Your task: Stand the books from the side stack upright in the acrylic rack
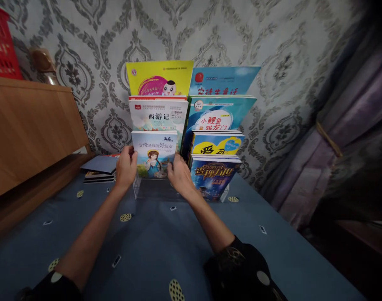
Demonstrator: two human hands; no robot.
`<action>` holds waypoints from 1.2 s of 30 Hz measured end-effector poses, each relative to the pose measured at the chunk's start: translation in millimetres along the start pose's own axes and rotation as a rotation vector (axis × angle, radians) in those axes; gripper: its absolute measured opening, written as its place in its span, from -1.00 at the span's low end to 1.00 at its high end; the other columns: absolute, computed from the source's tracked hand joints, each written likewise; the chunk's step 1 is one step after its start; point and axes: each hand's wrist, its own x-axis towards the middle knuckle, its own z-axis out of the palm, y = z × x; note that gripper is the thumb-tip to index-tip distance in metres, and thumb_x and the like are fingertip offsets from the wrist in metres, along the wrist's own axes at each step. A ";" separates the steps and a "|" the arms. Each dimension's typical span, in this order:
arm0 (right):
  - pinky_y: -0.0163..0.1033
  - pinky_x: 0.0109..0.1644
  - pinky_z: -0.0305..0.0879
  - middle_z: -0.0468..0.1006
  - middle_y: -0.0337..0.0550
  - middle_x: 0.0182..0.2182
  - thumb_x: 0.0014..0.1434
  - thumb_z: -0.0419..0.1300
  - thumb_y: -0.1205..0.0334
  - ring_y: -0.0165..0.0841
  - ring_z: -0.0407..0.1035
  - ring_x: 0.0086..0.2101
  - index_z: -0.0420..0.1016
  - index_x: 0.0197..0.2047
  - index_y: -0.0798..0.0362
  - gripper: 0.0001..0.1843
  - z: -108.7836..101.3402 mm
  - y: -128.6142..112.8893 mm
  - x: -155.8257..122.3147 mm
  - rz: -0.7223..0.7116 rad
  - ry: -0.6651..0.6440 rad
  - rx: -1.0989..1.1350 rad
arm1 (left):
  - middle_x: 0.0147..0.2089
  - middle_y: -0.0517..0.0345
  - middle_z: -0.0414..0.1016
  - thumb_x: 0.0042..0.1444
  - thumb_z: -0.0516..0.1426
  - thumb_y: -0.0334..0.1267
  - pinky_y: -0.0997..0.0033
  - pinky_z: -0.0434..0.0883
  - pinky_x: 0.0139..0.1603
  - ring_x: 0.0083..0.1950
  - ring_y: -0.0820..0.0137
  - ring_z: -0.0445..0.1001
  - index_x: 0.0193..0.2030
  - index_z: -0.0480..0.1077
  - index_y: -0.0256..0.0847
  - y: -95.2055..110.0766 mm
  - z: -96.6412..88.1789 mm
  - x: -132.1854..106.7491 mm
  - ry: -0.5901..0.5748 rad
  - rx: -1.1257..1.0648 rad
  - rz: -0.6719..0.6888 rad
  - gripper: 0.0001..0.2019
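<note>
A light blue children's book (154, 152) with a girl on its cover stands upright at the front left of a clear stepped book rack (159, 190). My left hand (127, 167) is closed on the book's left edge, and my right hand (180, 173) grips its right edge. Its lower edge looks raised a little above the rack's front base. Behind it rise a white book (158, 115) and a yellow-green book (159, 77). In the right column, a dark blue book (214, 177) is in front, with a yellow book (217, 143), a teal book (222, 113) and a blue book (224, 79) behind.
A small pile of books (100, 169) lies left of the rack, beside a wooden cabinet (31, 133). A red basket (3, 44) sits on the cabinet. Patterned wallpaper is behind; a purple curtain (335, 125) hangs at right. Blue cloth (147, 251) covers the surface.
</note>
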 end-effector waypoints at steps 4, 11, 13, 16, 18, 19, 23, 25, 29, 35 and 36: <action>-0.05 -0.02 0.32 0.50 0.15 -0.13 0.26 -0.06 0.33 -0.14 0.41 -0.13 0.31 0.06 0.18 -0.67 3.1 3.3 0.4 -0.023 0.028 0.019 | -0.23 0.05 0.48 0.23 0.03 -0.19 0.25 0.43 -0.18 -0.20 0.23 0.49 -0.12 0.28 -0.16 -2.6 0.6 2.2 0.007 -0.111 -0.054 -0.86; -0.05 0.05 0.29 0.48 0.22 -0.08 0.27 -0.05 0.33 -0.10 0.40 -0.07 0.29 0.15 0.26 -0.58 -1.7 -1.9 0.9 0.014 -0.020 -0.019 | -0.25 0.05 0.47 0.25 0.01 -0.22 0.26 0.41 -0.19 -0.21 0.25 0.49 -0.14 0.27 -0.15 0.7 -0.7 3.4 -0.007 -0.061 -0.026 -0.89; -0.03 0.08 0.28 0.47 0.25 -0.05 0.27 -0.06 0.33 -0.08 0.39 -0.04 0.26 0.19 0.29 -0.55 -3.1 -3.5 0.4 0.018 -0.029 -0.017 | -0.25 0.05 0.48 0.25 0.01 -0.23 0.24 0.41 -0.17 -0.20 0.24 0.49 -0.14 0.27 -0.15 1.8 -1.6 2.8 0.001 -0.024 -0.009 -0.90; 0.02 0.11 0.28 0.45 0.31 0.00 0.27 -0.07 0.33 -0.05 0.38 -0.01 0.19 0.25 0.33 -0.49 -3.4 -5.0 -0.8 0.018 -0.027 -0.007 | -0.23 0.03 0.50 0.25 0.00 -0.25 0.21 0.41 -0.14 -0.18 0.21 0.49 -0.12 0.29 -0.15 2.5 -2.8 1.9 -0.010 0.007 0.007 -0.89; 0.05 0.12 0.28 0.43 0.34 0.04 0.27 -0.08 0.32 -0.03 0.37 0.02 0.12 0.30 0.34 -0.44 -3.2 -6.3 -1.9 0.009 -0.023 0.002 | -0.21 0.00 0.51 0.25 0.00 -0.26 0.17 0.41 -0.11 -0.16 0.19 0.50 -0.11 0.31 -0.17 2.7 -3.4 1.8 -0.023 0.028 0.017 -0.87; 0.05 0.13 0.27 0.42 0.35 0.07 0.27 -0.08 0.33 -0.02 0.36 0.04 0.08 0.33 0.34 -0.41 -3.3 -7.1 -2.6 0.002 -0.018 0.007 | -0.20 -0.01 0.51 0.25 0.00 -0.26 0.16 0.40 -0.09 -0.15 0.18 0.50 -0.11 0.32 -0.18 2.8 -3.6 2.0 -0.028 0.041 0.026 -0.86; 0.04 0.18 0.25 0.34 0.38 0.17 0.26 -0.12 0.36 -0.02 0.31 0.13 -0.05 0.39 0.36 -0.36 -5.0 -9.8 -3.4 -0.015 -0.018 0.022 | -0.18 -0.05 0.49 0.25 -0.02 -0.29 0.14 0.39 -0.05 -0.10 0.14 0.47 -0.20 0.34 -0.20 3.5 -3.7 3.1 -0.044 0.084 0.065 -0.86; 0.04 0.17 0.26 0.36 0.38 0.16 0.27 -0.12 0.38 -0.02 0.32 0.11 -0.06 0.39 0.37 -0.35 -5.7 -9.5 -2.6 -0.001 -0.033 0.012 | -0.20 -0.05 0.47 0.24 -0.02 -0.31 0.13 0.39 -0.06 -0.11 0.14 0.47 -0.24 0.34 -0.20 4.4 -3.3 3.0 -0.044 0.105 0.062 -0.87; 0.05 0.16 0.27 0.40 0.30 0.12 0.26 -0.10 0.39 -0.04 0.35 0.07 -0.03 0.40 0.26 -0.35 -5.1 -6.6 -0.3 0.001 -0.046 0.001 | -0.27 0.01 0.43 0.25 -0.01 -0.33 0.12 0.40 -0.05 -0.14 0.16 0.46 -0.31 0.33 -0.18 6.3 -2.3 1.3 -0.029 0.136 0.038 -0.86; 0.04 0.19 0.24 0.36 0.34 0.13 0.25 -0.10 0.39 -0.03 0.33 0.08 -0.02 0.40 0.31 -0.35 -3.4 -5.0 0.6 0.008 -0.049 -0.010 | -0.31 0.04 0.41 0.24 0.00 -0.34 0.15 0.39 -0.09 -0.19 0.20 0.44 -0.35 0.30 -0.16 6.6 -2.2 0.9 -0.020 0.148 0.033 -0.86; 0.04 0.18 0.24 0.36 0.33 0.12 0.25 -0.09 0.38 -0.03 0.33 0.08 -0.01 0.40 0.29 -0.34 -3.2 -4.4 0.7 0.004 -0.049 -0.007 | -0.31 0.04 0.41 0.24 0.00 -0.34 0.14 0.39 -0.09 -0.19 0.20 0.44 -0.35 0.30 -0.16 6.3 -2.3 1.2 -0.023 0.145 0.032 -0.86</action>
